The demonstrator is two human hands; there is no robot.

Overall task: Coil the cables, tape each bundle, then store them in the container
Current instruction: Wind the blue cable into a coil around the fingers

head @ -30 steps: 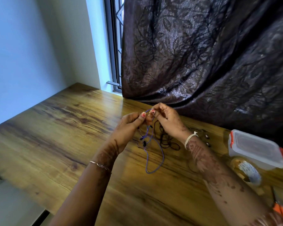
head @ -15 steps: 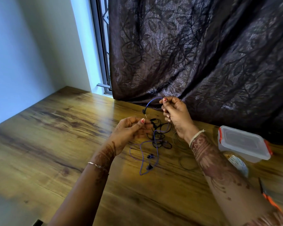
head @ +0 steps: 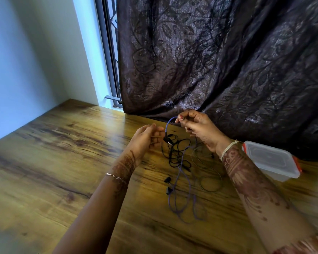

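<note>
Wooden table [head: 62, 162], right hand [head: 198, 129] pinching purple cable [head: 166, 127]

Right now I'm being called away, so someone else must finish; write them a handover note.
Right hand pinches the blue cable near its plug end; left hand beside it, grip unclear.
Its rest, the black cable and a thin dark cable lie loose on the table; container closed, at right.
Done: nothing coiled or taped.
Left: coil, tape and store each cable.

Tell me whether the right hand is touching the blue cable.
Touching. The head view shows the right hand pinching the blue cable at its fingertips; the cable arcs down from there.
</note>
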